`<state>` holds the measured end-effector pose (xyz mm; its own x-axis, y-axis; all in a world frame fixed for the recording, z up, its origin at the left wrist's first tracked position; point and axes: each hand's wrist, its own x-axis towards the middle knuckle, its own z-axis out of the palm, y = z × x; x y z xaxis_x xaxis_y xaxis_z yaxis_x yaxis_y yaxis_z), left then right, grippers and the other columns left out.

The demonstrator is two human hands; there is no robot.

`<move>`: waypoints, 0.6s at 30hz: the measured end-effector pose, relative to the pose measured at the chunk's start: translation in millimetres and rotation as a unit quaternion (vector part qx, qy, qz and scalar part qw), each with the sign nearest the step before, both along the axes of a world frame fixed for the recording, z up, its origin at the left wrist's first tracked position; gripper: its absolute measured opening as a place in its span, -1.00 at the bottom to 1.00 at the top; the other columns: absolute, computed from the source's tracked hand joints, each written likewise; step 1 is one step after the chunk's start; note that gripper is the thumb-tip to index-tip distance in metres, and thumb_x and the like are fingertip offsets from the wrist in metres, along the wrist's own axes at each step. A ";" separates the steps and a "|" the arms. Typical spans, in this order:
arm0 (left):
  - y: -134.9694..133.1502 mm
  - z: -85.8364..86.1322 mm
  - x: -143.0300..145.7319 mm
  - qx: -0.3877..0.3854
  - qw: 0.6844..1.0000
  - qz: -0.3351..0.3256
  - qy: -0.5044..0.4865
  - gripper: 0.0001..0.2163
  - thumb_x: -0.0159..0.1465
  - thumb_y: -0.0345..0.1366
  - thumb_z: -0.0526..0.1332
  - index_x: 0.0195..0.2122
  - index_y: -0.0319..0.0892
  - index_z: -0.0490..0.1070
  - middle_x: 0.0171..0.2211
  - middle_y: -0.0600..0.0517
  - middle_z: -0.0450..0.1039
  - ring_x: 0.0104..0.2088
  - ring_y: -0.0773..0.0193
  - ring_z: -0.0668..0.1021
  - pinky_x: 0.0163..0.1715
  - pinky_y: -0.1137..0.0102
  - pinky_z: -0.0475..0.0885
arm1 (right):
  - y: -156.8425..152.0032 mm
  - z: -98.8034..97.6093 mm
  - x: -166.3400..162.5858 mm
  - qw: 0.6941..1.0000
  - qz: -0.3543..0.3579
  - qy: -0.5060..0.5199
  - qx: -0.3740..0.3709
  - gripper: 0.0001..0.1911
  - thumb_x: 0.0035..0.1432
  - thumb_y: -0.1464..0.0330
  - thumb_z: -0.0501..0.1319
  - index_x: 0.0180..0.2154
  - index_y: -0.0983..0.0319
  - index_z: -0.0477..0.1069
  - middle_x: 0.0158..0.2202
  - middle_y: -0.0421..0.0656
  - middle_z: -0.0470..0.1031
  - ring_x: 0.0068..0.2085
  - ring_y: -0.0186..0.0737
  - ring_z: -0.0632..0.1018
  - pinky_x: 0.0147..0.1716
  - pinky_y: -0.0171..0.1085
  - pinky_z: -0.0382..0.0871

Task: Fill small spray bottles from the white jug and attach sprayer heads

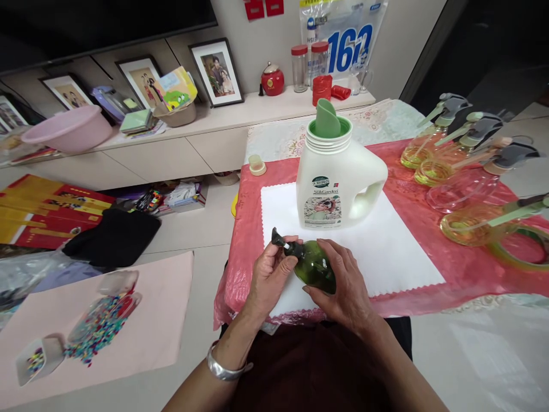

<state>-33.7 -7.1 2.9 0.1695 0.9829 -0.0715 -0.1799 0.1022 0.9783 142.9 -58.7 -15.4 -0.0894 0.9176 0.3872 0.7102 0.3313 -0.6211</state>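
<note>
A dark green pump bottle (315, 266) lies tilted in my two hands, its black pump head (281, 239) pointing up and to the left. My left hand (268, 274) is closed around the pump's collar, thumb and fingers against it. My right hand (345, 280) grips the rounded green body from the other side. Just beyond them a large white detergent jug (317, 183) stands upright on a white sheet (398, 257), its mouth uncapped and showing a green spout (328, 117). A small pale cap (257, 165) sits to the jug's left.
Several clear spray bottles (463, 180) stand on the right of the red table cover (244, 246), near a roll of tape (521, 246). Behind is a cabinet (206, 129) with framed photos and jars. Coloured beads (103, 323) lie on a pink sheet at lower left.
</note>
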 end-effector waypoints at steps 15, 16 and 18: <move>-1.3 1.5 6.8 -0.004 0.997 0.045 -0.063 -0.62 0.13 -0.16 0.52 -0.04 -0.09 0.58 -0.10 -0.01 0.64 -0.08 0.22 0.61 0.02 0.36 0.48 | 0.0 -6.5 1.3 0.999 0.003 0.027 0.019 -0.16 0.19 0.26 0.31 0.39 0.16 0.00 0.27 0.04 0.23 0.19 0.09 0.34 0.14 0.14 0.37; -2.1 2.4 7.1 -0.003 0.997 0.035 -0.070 -0.64 0.15 -0.16 0.50 -0.05 -0.09 0.58 -0.08 -0.03 0.64 -0.05 0.20 0.61 0.04 0.34 0.48 | 0.2 -6.8 1.6 0.999 0.003 0.029 0.019 -0.16 0.19 0.25 0.31 0.39 0.16 0.00 0.27 0.04 0.23 0.19 0.09 0.34 0.13 0.14 0.37; -3.2 3.8 9.2 0.000 0.997 0.022 -0.074 -0.67 0.18 -0.17 0.48 -0.05 -0.10 0.57 -0.04 -0.04 0.62 -0.03 0.21 0.61 0.05 0.34 0.48 | 0.4 -7.0 2.0 0.999 0.003 0.033 0.020 -0.16 0.19 0.25 0.31 0.40 0.16 0.00 0.26 0.03 0.23 0.18 0.09 0.34 0.13 0.14 0.37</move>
